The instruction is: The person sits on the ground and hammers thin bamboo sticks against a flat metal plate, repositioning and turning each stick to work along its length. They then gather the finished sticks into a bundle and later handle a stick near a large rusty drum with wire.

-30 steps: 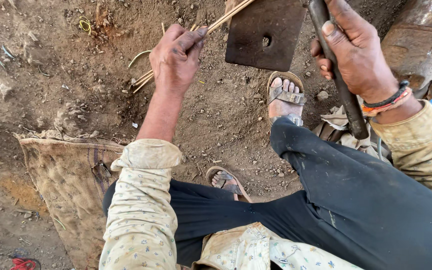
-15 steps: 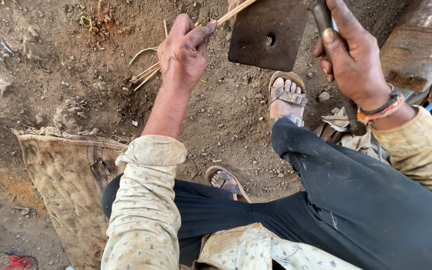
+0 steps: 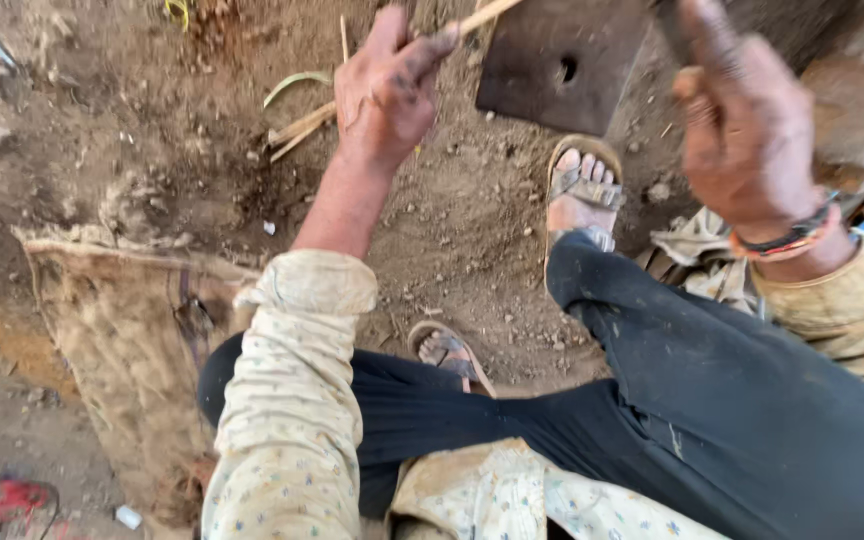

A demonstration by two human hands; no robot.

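The left hand (image 3: 387, 95) is closed on a thin stick (image 3: 477, 15) whose end lies over the dark metal plate (image 3: 562, 60). The right hand (image 3: 747, 130), blurred, grips a dark handle. A badly aimed blow could hit the left fingers, which are near the plate.

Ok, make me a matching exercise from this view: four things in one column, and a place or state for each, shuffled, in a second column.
Things:
1. left hand
2. right hand
3. dark metal plate
4. burlap sack

Places or states:
A. flat on the dirt ahead of the sandalled foot
B. raised and blurred, beaded bracelet at the wrist
C. spread on the ground beside the left sleeve
D. pinching a thin stick

Pairs: 1-D, 2-B, 3-A, 4-C
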